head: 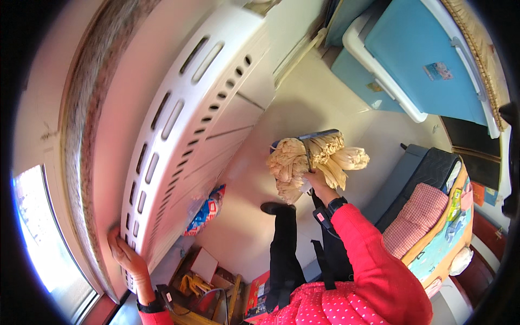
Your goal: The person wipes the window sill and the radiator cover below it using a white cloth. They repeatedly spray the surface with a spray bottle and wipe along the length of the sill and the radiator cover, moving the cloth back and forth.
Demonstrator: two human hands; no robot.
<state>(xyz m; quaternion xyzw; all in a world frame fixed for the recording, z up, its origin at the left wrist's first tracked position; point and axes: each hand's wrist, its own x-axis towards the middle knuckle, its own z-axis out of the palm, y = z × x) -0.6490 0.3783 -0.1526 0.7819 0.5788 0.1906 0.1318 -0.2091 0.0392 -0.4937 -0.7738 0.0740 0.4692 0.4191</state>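
Observation:
My right hand [319, 183] grips a dark strap around a bundle of pale dried husks [288, 160], probably corn husks, held above the floor. A dark blue edge [321, 133] shows along the far side of the bundle. A small white piece [305, 187] hangs beside my fingers. On the left, my left hand [128, 256] rests against the slotted top of a white radiator [178, 105], close to the pink wall. It holds nothing that I can see, and its fingertips are partly hidden.
Blue lidded storage boxes [422, 61] are stacked at the upper right. A bed or couch with a pink checked pillow [416, 215] lies at the right. A red and blue plastic bag [207, 213] leans by the radiator. Wooden pieces and yellow gloves [193, 284] lie at the bottom.

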